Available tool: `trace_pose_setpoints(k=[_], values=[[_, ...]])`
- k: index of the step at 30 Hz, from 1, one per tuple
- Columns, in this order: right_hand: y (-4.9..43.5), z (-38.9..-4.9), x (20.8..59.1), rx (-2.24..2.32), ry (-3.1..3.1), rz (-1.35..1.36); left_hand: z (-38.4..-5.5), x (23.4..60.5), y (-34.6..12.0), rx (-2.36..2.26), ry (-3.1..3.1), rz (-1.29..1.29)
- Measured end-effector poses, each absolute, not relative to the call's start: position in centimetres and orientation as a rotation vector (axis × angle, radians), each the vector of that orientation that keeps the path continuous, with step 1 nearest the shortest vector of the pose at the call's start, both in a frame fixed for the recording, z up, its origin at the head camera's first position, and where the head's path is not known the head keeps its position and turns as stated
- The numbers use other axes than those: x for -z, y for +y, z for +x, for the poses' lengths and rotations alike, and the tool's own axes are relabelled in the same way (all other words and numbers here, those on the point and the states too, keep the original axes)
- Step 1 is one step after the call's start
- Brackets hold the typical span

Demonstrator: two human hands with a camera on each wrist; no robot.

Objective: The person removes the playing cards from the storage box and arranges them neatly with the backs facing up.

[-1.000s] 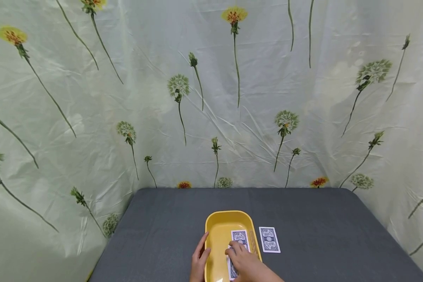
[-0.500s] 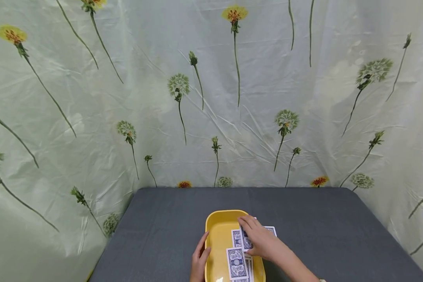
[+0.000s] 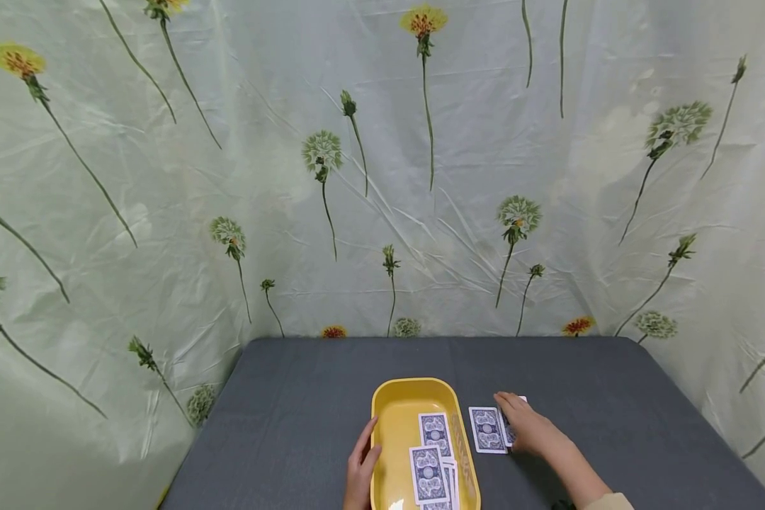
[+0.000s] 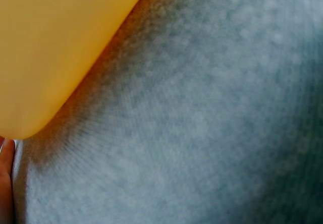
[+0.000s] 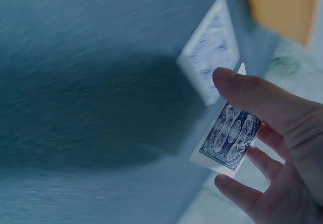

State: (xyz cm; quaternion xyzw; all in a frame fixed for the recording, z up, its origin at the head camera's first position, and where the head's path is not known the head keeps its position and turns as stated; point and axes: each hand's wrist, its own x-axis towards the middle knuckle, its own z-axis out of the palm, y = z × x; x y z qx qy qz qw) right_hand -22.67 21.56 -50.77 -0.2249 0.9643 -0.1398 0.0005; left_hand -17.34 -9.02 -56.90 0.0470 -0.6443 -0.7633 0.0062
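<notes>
One white-bordered, blue-patterned card [image 5: 232, 133]

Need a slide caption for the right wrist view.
Right hand pinching a playing card, with another card on the table and part of a yellow tray behind.

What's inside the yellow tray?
The yellow tray holds overlapping patterned cards, backs up. Lower ones are partly covered, so their faces and exact number can't be seen.
</notes>
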Motion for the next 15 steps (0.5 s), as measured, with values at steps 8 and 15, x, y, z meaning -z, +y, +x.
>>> trace_pose_setpoints(k=[8,15], values=[[22.6,-23.2,51.7,0.448,2.877,-0.445,-17.2,56.8,-9.0,2.398,-2.054,0.185],[22.8,-23.5,51.4,0.383,2.806,-0.419,-17.4,57.0,-9.2,2.431,-2.017,0.145]])
